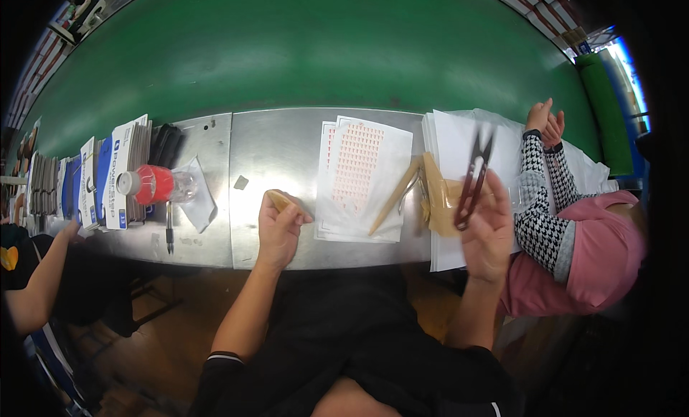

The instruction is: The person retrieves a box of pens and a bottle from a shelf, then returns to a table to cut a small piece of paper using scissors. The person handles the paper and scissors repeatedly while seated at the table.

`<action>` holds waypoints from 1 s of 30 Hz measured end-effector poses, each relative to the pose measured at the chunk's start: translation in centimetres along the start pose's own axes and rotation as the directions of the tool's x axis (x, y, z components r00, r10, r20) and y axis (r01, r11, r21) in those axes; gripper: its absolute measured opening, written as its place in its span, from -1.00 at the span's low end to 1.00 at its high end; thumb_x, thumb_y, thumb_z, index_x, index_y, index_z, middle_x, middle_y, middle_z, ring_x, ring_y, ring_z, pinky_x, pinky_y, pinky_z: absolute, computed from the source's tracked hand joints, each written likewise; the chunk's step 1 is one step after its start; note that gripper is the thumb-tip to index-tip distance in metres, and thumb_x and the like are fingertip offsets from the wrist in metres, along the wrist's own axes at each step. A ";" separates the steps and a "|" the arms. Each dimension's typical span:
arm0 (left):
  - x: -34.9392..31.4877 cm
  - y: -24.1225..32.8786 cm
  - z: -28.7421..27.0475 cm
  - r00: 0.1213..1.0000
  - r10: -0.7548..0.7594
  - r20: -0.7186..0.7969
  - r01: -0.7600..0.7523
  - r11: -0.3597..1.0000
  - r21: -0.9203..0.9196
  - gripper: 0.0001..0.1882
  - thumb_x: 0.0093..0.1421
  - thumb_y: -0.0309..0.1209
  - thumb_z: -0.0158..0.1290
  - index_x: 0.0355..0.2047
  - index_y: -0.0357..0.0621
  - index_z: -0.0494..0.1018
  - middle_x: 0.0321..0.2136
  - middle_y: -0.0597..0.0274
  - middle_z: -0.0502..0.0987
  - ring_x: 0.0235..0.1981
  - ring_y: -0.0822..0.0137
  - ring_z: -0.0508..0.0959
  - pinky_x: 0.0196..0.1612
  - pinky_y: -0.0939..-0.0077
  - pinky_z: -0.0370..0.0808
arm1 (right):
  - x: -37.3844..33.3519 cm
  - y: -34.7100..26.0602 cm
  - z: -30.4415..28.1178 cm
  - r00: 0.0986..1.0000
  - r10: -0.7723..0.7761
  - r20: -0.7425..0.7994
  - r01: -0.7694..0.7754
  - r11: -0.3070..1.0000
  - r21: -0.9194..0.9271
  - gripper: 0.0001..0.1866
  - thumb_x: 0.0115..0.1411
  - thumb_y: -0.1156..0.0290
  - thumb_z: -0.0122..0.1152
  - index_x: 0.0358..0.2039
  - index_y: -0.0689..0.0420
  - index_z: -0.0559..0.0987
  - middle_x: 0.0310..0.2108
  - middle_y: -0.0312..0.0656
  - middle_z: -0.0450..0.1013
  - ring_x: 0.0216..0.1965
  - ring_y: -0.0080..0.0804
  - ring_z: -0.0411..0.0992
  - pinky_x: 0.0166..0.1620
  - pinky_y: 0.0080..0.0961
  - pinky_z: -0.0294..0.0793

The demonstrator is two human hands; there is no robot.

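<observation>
My left hand (281, 230) is closed above the metal worktop, its thumb pressed on a small tan piece (278, 197) whose kind I cannot make out. In my right hand (489, 237), raised over a stack of white paper (446, 252), is a pair of dark red thread snips (471, 184), blades pointing away from me and slightly blurred. White sheets with rows of small red marks (359, 158) lie between my hands. On their right edge rests a tan pointed stick (391, 202), beside brown paper pieces (439, 216).
A bottle with a red label (154, 185) lies by a pen (169, 230) and a white slip (201, 209) on the metal worktop (265, 137). Blue-and-white cartons (129, 173) stand left. A green belt (308, 51) runs beyond. People sit at both sides, the right one's sleeves (542, 216) close to my right hand.
</observation>
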State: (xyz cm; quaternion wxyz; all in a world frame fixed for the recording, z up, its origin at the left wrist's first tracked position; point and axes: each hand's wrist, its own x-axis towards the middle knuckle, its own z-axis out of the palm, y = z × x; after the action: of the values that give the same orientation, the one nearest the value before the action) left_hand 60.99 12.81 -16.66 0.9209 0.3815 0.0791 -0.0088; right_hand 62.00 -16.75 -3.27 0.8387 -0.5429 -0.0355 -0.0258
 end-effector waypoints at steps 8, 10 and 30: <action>-0.1 -0.2 0.2 0.999 0.000 -0.045 0.002 0.999 0.045 -0.78 0.30 -0.52 0.03 -0.14 -0.13 0.22 -0.39 0.26 0.42 -0.43 0.45 0.43 -0.21 0.37 0.54 | -1.6 8.8 8.2 0.756 0.641 0.133 -0.594 0.757 -0.273 -0.56 0.47 0.17 -0.11 0.19 0.19 0.40 -0.39 -0.32 0.46 -0.55 -0.71 0.31 -0.48 -0.76 0.31; -0.1 -0.2 0.2 0.999 -0.003 -0.051 0.006 0.998 0.056 -0.76 0.28 -0.52 0.05 -0.14 -0.14 0.21 -0.38 0.24 0.42 -0.43 0.45 0.43 -0.22 0.38 0.55 | -2.1 9.8 8.9 0.806 0.579 0.123 -0.525 0.795 -0.303 -0.54 0.47 0.13 -0.16 0.15 0.21 0.42 -0.43 -0.34 0.42 -0.54 -0.70 0.27 -0.46 -0.75 0.29; 0.1 -0.1 -0.2 0.999 0.021 0.028 -0.022 0.998 0.051 -0.66 0.21 -0.58 0.09 -0.11 -0.17 0.18 -0.33 0.17 0.46 -0.36 0.44 0.48 -0.25 0.55 0.49 | -1.1 12.3 9.9 0.939 0.253 0.234 0.065 0.536 -0.842 -0.65 0.31 0.17 0.15 -0.42 0.22 0.44 -0.61 -0.02 0.44 -0.53 -0.02 0.47 -0.45 -0.25 0.39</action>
State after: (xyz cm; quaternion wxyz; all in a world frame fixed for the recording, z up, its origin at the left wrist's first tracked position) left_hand 61.08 12.88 -16.87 0.9120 0.4055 0.0620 -0.0061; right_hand 61.61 -2.71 -10.51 0.4574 -0.8747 -0.1279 0.0970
